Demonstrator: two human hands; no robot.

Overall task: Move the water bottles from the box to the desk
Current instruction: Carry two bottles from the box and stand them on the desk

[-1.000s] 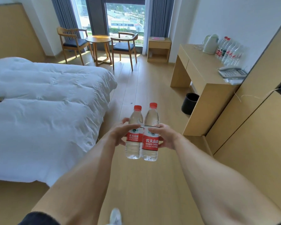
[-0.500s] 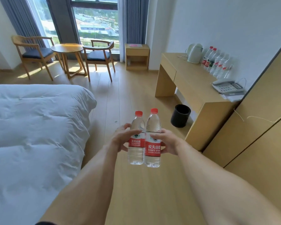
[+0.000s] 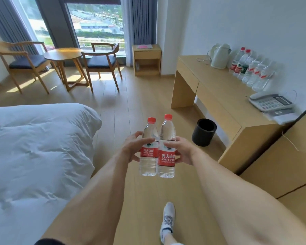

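— While the two bottles stand upright side by side in the air, what holds them?
— Left hand [image 3: 132, 149] curls round the left bottle [image 3: 148, 147]; right hand [image 3: 181, 150] curls round the right bottle [image 3: 167, 145], fingers wrapped at the red labels.
— And the desk [image 3: 219, 96]?
— Well beyond the right fingers, bearing a row of bottles [image 3: 251, 69], a kettle [image 3: 219, 56] and a phone [image 3: 270, 101].

Bare forearms; black short sleeve edge [image 3: 49, 242] at the left upper arm. One white lace-up fabric sneaker [image 3: 168, 219], white sock above.
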